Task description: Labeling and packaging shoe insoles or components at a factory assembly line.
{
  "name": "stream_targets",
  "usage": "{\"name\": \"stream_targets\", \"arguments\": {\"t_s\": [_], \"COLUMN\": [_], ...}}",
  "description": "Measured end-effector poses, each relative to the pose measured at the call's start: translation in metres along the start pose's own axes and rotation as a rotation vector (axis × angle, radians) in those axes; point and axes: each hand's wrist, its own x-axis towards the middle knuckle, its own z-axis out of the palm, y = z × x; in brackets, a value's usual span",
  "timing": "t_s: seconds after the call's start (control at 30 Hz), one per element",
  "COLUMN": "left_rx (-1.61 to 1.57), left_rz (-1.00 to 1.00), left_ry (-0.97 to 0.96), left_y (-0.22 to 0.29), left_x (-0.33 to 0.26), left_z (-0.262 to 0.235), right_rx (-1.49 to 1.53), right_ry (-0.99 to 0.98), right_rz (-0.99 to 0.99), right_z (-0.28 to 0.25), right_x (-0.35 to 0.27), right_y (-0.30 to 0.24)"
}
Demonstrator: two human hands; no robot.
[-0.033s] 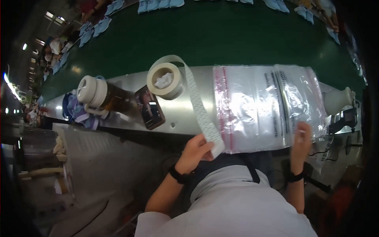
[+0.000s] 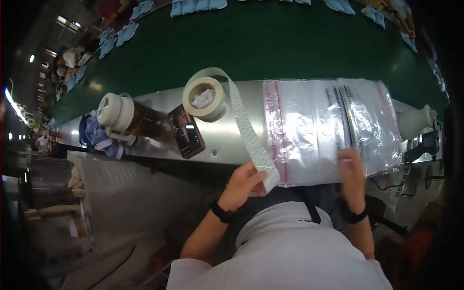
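My left hand [image 2: 242,183] pinches the free end of a white printed label strip [image 2: 246,130] between thumb and fingers. The strip runs back in a loop to its roll [image 2: 205,99], which stands on the metal table with crumpled white paper in its core. My right hand [image 2: 353,179] is over the near edge of some clear plastic zip bags [image 2: 309,130], its fingers smeared by motion, so whether it holds anything is hidden. These bags lie flat and overlapping, with pinkish-red seal lines at their ends and dark print on them.
Left of the roll lie a phone [image 2: 186,133] with a lit screen, a white-capped bottle [image 2: 140,118] of brown liquid and a purple-blue shoe [image 2: 99,137]. Beyond the metal table runs a green conveyor belt [image 2: 270,43]; light-blue shoes [image 2: 198,6] line its far side. A whitish container [image 2: 415,123] stands right.
My right hand has moved left along the near edge of the bags. My left hand, still on the label strip, is almost where it was; the view has shifted slightly.
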Motion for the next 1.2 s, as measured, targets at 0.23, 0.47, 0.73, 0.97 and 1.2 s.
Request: {"name": "stream_targets", "arguments": {"t_s": [0.23,0.47,0.73,0.97,1.2], "left_rx": [0.101,-0.232,0.355,0.750,0.233], "left_rz": [0.056,0.431,0.548,0.480,0.267], "left_ry": [-0.034,0.200,0.450,0.077,0.077], "left_y": [0.007,0.050,0.040,-0.010,-0.023], "left_x": [0.011,0.081,0.027,-0.059,-0.055], "left_z": [-0.003,-0.082,-0.028,0.023,0.001], "right_rx": [0.562,0.535,0.168,0.355,0.129], "right_ry": [-0.576,-0.584,-0.816,-0.635,-0.483], "right_rz": [0.334,0.408,-0.023,0.032,-0.481], "right_z": [0.093,0.063,0.040,0.077,0.103], "right_x": [0.013,-0.013,-0.038,-0.012,-0.007], "right_y": [-0.043,-0.021,-0.021,-0.061,-0.072]}}
